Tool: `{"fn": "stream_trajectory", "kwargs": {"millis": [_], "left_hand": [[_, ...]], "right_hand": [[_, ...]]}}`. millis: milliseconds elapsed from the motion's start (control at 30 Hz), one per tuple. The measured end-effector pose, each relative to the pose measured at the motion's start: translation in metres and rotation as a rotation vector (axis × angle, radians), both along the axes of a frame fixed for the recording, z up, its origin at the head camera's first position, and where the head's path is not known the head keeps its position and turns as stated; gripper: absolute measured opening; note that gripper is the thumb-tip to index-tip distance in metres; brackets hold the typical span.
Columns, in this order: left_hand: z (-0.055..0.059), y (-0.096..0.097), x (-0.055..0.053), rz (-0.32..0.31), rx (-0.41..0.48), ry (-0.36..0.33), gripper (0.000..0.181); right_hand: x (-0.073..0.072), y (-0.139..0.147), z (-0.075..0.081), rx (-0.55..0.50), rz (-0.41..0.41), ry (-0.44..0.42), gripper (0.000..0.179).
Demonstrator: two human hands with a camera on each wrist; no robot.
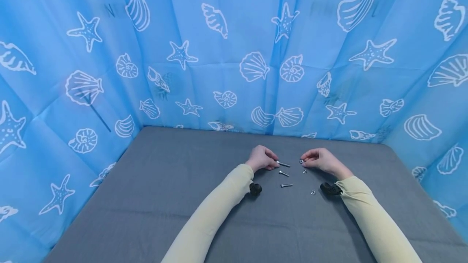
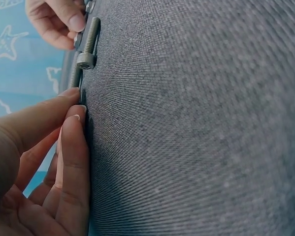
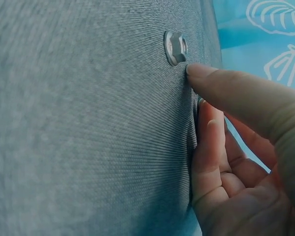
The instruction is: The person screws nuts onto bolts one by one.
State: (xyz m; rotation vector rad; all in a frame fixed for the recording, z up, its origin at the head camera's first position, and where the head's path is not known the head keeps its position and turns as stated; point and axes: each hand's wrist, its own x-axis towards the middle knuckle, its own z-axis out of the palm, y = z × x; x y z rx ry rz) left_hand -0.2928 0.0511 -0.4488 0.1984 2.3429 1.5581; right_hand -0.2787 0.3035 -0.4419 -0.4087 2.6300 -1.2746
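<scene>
Long, thin silver metal bolt (image 1: 284,164): on the grey cloth-covered tabletop (image 1: 146,190), right of ctr in the frame. Prob. light, stiff, not fragile; smooth metal, so may be a bit slippery. Best hold prob. the thicker head end. Long axis approx. horiz., head to frame left, shank to the right w/ slight downward tilt. L hand (image 1: 262,158) pinches it at the head end, thumb & index together.

Small silver metal flanged nut (image 1: 301,161), across a gap to the right: R hand (image 1: 323,160) has thumb & index on either side, seemingly clamped on it; can't tell how firmly. Prob. light, rigid; grip by the rim.

Below in frame: short silver bolt (image 1: 283,173) & thick silver bolt (image 1: 287,185), heads left too; middle silver nut (image 1: 304,171) & lower silver nut (image 1: 313,192). Blue shell-print curtain (image 1: 226,80) behind.
</scene>
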Motion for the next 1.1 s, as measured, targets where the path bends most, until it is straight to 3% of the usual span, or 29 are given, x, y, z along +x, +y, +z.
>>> {"fn": "stream_trajectory", "kwargs": {"millis": [400, 567, 933, 1100], "left_hand": [[-0.001, 0.002, -0.004, 0.020, -0.033, -0.013, 0.013], [-0.002, 0.002, -0.003, 0.017, -0.037, -0.008, 0.011], [0.001, -0.004, 0.003, 0.032, 0.017, -0.048, 0.006], [0.003, -0.011, 0.002, 0.009, 0.030, -0.045, 0.008]], "right_hand": [[-0.004, -0.004, -0.001, 0.116, -0.060, 0.003, 0.018], [-0.006, -0.002, -0.004, 0.131, -0.038, 0.040, 0.013], [-0.005, 0.003, -0.005, 0.110, -0.041, 0.064, 0.018], [-0.004, 0.006, -0.002, 0.065, -0.040, 0.060, 0.022]]}}
